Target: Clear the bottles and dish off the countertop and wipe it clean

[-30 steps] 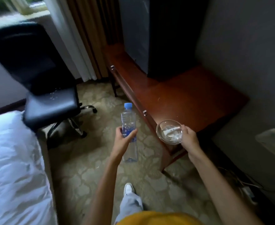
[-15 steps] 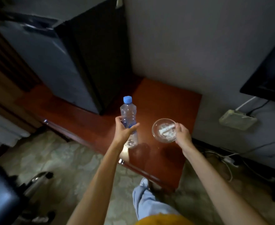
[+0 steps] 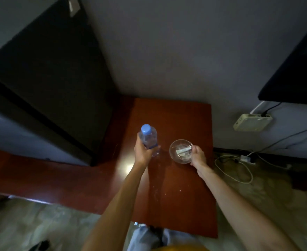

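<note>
Countertop (image 3: pixel 181 124): reddish-brown wood, glossy, running from the left edge to a right end beside the wall; pale specks and a bright glare patch on its near part. Water bottle (image 3: pixel 148 139): clear plastic, blue cap, upright, held over the middle of the countertop by the left hand (image 3: pixel 142 153), whose fingers wrap closed round its lower body; whether its base touches the wood cannot be told. Glass dish (image 3: pixel 180 151): small, round, transparent, just right of the bottle and apart from it, holding a pale stick-like item and whitish residue; the right hand (image 3: pixel 198 155) pinches its right rim, fingers closed on the glass. Whether the dish rests on the surface or is lifted cannot be told. Mini fridge (image 3: pixel 45 84): dark, standing on the countertop's left part, far from the hands. Television (image 3: pixel 297 73): dark panel, upper right, on the wall. White box (image 3: pixel 252 122): on the wall below the television, cables attached. Cables (image 3: pixel 239 169): looped on the patterned floor, right of the countertop.
</note>
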`<state>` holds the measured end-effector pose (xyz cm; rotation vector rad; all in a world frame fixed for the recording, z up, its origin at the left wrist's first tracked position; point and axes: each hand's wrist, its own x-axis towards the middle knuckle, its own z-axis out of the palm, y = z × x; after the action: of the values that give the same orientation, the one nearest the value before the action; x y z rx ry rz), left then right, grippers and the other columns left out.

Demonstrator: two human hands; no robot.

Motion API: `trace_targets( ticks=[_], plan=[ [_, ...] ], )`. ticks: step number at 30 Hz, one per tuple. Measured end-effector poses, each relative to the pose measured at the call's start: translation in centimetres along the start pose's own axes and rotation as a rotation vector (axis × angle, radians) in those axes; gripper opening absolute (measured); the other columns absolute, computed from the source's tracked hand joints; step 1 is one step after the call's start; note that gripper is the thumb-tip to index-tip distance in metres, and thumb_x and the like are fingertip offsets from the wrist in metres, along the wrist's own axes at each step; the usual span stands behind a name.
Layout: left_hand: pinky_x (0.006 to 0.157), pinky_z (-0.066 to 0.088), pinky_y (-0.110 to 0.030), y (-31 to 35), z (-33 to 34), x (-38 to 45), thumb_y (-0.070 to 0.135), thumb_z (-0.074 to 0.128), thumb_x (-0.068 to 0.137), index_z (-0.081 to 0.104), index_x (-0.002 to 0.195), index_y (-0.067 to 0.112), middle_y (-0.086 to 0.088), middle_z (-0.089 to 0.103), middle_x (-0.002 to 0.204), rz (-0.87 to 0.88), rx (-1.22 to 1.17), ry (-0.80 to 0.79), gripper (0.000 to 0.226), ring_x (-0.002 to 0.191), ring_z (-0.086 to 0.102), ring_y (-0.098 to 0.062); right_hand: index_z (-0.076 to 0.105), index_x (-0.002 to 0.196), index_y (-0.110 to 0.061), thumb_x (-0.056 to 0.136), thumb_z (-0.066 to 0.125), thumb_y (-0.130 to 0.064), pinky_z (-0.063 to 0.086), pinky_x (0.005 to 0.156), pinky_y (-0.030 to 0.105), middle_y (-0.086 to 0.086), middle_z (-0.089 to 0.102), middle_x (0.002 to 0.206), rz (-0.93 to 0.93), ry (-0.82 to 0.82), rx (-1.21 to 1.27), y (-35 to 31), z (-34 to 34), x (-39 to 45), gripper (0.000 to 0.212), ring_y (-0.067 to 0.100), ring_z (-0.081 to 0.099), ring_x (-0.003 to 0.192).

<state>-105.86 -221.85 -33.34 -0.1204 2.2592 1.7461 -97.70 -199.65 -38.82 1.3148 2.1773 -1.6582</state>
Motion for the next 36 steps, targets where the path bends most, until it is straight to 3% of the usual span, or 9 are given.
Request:
trace_targets(
  ticks=[4,10,14,17,20,24,28,30,36],
  plan=[
    [0.059,0.062,-0.031,-1.0,0.9,1.9,-0.003,0.093,0.067,0.054,0.127,0.02,-0.014,0.072,0.114,0.003,0.002,-0.017,0.075,0.092,0.075,-0.024,0.061,0.116,-0.026,0.111,0.031,-0.04,0.044,0.05,0.025,0.005,0.072,0.102,0.031,0.023,0.012,1.2,0.9,0.5,0.033,0.014,0.061,0.068],
    [0.074,0.066,-0.047,-1.9,1.5,3.6,0.006,0.096,0.064,0.053,0.111,0.057,0.0,0.073,0.114,0.048,0.009,-0.056,0.082,0.103,0.075,-0.025,0.061,0.115,-0.027,0.111,0.031,-0.042,0.044,0.047,0.023,0.005,0.072,0.104,0.034,0.055,0.007,2.4,1.5,0.4,0.034,0.013,0.061,0.07],
    [0.086,0.064,-0.044,-2.4,1.4,3.7,0.013,0.098,0.063,0.047,0.109,0.074,0.003,0.072,0.121,0.031,0.022,-0.091,0.091,0.109,0.073,-0.019,0.057,0.117,-0.021,0.111,0.03,-0.04,0.045,0.047,0.021,0.008,0.071,0.104,0.036,0.024,-0.062,2.2,1.0,-0.1,0.034,0.013,0.062,0.067],
    [0.094,0.061,-0.047,-3.9,0.8,4.2,0.037,0.104,0.048,0.045,0.12,0.059,0.003,0.067,0.129,0.0,0.046,-0.117,0.096,0.114,0.07,-0.019,0.054,0.117,-0.017,0.11,0.033,-0.044,0.044,0.045,0.024,0.006,0.071,0.099,0.042,0.038,-0.114,2.1,0.4,-0.7,0.035,0.015,0.065,0.063],
    [0.103,0.056,-0.05,-6.6,0.0,4.9,0.05,0.105,0.026,0.035,0.142,0.022,-0.003,0.056,0.138,-0.108,0.035,-0.12,0.139,0.122,0.064,-0.023,0.054,0.118,-0.017,0.108,0.035,-0.048,0.045,0.045,0.025,0.004,0.073,0.094,0.045,0.073,-0.078,2.7,-0.7,-1.8,0.037,0.016,0.065,0.06],
    [0.089,0.06,-0.056,-6.1,-2.5,-0.8,0.027,0.103,0.054,0.041,0.127,0.012,-0.014,0.058,0.118,-0.268,0.023,-0.07,0.097,0.106,0.07,-0.04,0.058,0.116,-0.019,0.109,0.036,-0.046,0.044,0.05,0.025,0.008,0.075,0.093,0.073,0.107,0.035,4.9,-3.0,-5.4,0.036,0.016,0.061,0.062],
    [0.062,0.062,-0.039,-7.5,-3.3,-7.6,0.023,0.081,0.089,0.049,0.12,0.003,-0.029,0.07,0.108,-0.403,-0.022,-0.276,0.048,0.092,0.075,-0.045,0.061,0.119,-0.014,0.11,0.038,-0.04,0.04,0.047,0.023,0.004,0.074,0.083,0.159,0.23,0.27,10.9,-5.1,-11.2,0.036,0.011,0.057,0.055],
    [0.066,0.059,-0.04,-7.9,-2.4,-10.6,0.023,0.076,0.094,0.056,0.108,0.004,-0.024,0.076,0.1,-0.393,0.039,-0.43,0.031,0.086,0.076,-0.041,0.061,0.124,-0.007,0.11,0.043,-0.032,0.036,0.039,0.018,-0.001,0.071,0.068,0.234,0.322,0.418,15.3,-5.9,-15.4,0.034,0.01,0.053,0.046],
    [0.06,0.05,-0.03,-9.2,2.7,-21.1,0.036,0.073,0.096,0.063,0.117,0.004,-0.015,0.078,0.107,-0.283,0.342,-1.008,0.04,0.083,0.071,-0.023,0.062,0.124,-0.006,0.107,0.049,-0.026,0.042,0.059,0.026,0.016,0.073,0.099,0.53,0.509,0.641,31.0,-3.4,-33.4,0.029,0.021,0.059,0.07]
  ],
)
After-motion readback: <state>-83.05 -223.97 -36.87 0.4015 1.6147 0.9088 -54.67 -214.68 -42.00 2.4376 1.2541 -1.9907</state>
